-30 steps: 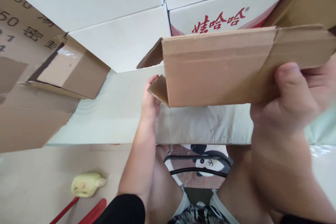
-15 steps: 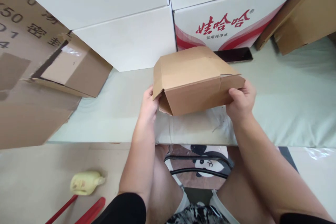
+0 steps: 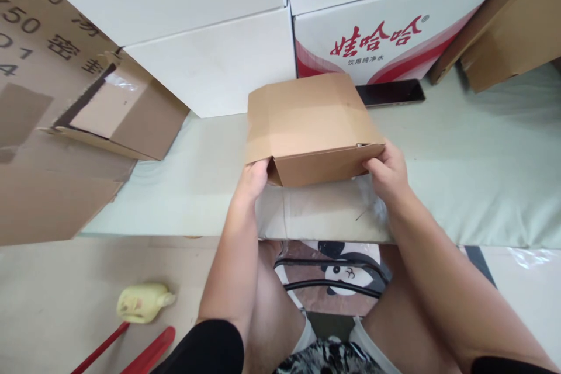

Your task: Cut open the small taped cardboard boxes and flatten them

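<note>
A brown cardboard box (image 3: 313, 117), partly folded into shape, is held over the pale green cloth in front of me. My left hand (image 3: 255, 178) grips its near left corner, with some fingertips hidden inside the gap by the side flap. At the near right corner, my right hand (image 3: 388, 169) pinches the front panel, thumb outside and the other fingers mostly out of sight. A small slit shows along the top edge beside that hand. Just behind the box's right side lies a dark phone (image 3: 392, 92).
White cartons (image 3: 210, 64) are stacked at the back, one printed in red (image 3: 394, 47). An opened brown carton (image 3: 131, 111) stands left, beside a large printed one (image 3: 35, 99). More cardboard (image 3: 508, 35) leans at right. A yellow bottle (image 3: 144, 302) lies on the floor.
The box has tipped and shifted slightly left, so more of its top and less of its front shows. Both hands moved with it, the right one leftward and down.
</note>
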### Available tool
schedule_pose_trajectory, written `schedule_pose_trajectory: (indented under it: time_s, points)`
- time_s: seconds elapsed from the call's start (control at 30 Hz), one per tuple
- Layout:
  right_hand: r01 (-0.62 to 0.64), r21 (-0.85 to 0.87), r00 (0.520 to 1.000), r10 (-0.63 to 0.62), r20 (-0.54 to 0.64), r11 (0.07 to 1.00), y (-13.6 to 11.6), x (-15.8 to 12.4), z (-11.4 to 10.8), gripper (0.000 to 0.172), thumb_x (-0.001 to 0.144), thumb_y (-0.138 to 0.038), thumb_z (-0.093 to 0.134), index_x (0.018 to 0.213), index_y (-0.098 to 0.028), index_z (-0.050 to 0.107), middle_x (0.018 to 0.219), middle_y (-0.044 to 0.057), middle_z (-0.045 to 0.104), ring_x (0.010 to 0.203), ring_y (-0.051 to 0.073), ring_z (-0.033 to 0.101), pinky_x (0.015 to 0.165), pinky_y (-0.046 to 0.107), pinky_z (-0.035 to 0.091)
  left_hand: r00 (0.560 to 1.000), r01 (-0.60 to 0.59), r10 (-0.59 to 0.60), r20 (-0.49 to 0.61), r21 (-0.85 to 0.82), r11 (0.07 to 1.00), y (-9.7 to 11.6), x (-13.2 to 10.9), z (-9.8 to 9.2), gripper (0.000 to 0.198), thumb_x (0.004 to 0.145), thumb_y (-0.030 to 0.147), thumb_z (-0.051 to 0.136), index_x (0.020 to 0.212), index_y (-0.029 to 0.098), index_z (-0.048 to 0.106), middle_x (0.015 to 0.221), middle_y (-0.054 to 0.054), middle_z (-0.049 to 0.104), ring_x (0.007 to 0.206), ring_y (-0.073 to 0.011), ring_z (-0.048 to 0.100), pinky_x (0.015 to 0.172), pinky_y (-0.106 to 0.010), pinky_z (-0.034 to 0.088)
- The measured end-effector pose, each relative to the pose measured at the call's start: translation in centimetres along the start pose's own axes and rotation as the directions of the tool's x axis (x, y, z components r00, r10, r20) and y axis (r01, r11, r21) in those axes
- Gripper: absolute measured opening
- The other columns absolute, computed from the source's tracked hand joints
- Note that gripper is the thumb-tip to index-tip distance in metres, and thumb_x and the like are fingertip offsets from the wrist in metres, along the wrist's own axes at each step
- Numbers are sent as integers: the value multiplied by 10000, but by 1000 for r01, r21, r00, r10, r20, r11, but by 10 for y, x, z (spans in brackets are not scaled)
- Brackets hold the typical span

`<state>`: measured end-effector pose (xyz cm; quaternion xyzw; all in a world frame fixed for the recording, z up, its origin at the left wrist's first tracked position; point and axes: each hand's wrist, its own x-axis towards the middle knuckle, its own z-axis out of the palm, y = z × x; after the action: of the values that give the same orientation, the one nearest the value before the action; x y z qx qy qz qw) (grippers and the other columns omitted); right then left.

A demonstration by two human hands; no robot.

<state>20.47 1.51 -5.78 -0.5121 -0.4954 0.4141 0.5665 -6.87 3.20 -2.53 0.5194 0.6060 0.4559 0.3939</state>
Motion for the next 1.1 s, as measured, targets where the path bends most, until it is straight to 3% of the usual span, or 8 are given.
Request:
schedule_pose_trajectory:
  time_s: [0.17, 0.3, 0.5, 0.67, 0.87, 1.1]
  points:
    - [-15, 115, 1000, 15, 0, 993, -2, 2, -3, 229, 643, -431, 568, 796, -260, 566, 705, -1, 573, 698, 209, 572, 616, 326, 443, 997, -67, 68, 25, -33, 997, 4, 0, 5, 420, 731, 473, 651, 1046, 216, 761, 1045, -100, 793, 1274, -350, 653, 1132, -479, 512]
    - [-32, 171, 997, 43, -61, 985, -4, 2, -4, 359, 725, -601, 617, 764, -255, 532, 661, -22, 499, 584, 147, 472, 516, 278, 371, 995, -97, 97, 27, 3, 995, 5, 0, 7, 409, 754, 514, 633, 1024, 232, 756, 1037, -92, 797, 1267, -341, 655, 1152, -480, 496]
    - [-50, 164, 991, 70, -116, 985, -5, 1, -4, 395, 704, -577, 717, 759, -251, 502, 675, -40, 486, 558, 108, 431, 500, 246, 377, 991, -130, 134, -10, 177, 976, 1, 0, 5, 285, 896, 426, 493, 939, 259, 720, 1060, -96, 783, 1297, -293, 627, 1228, -430, 393]
    - [-79, 183, 987, 102, -121, 980, -8, 2, -3, 413, 687, -602, 705, 761, -249, 505, 697, -34, 519, 542, 99, 440, 453, 231, 358, 975, -177, 209, -77, 297, 938, 0, 0, 6, 299, 956, 381, 407, 830, 245, 641, 906, -97, 751, 1088, -272, 684, 1078, -388, 478]
    - [-134, 210, 989, 145, -35, 968, -14, 2, -3, 447, 721, -669, 694, 803, -259, 537, 537, -79, 429, 417, 107, 390, 392, 262, 338, 950, -134, 254, -183, 497, 858, 3, -2, 6, 349, 970, 325, 353, 667, 239, 504, 697, -79, 640, 780, -235, 648, 786, -344, 462]
    - [-268, 179, 960, 247, 130, 947, -13, -1, -2, 511, 737, -732, 677, 702, -259, 488, 541, -49, 467, 455, 124, 440, 429, 281, 337, 942, -141, 265, -204, 476, 868, -4, -7, -1, 341, 959, 355, 414, 638, 251, 461, 620, -34, 510, 711, -234, 576, 734, -340, 383]
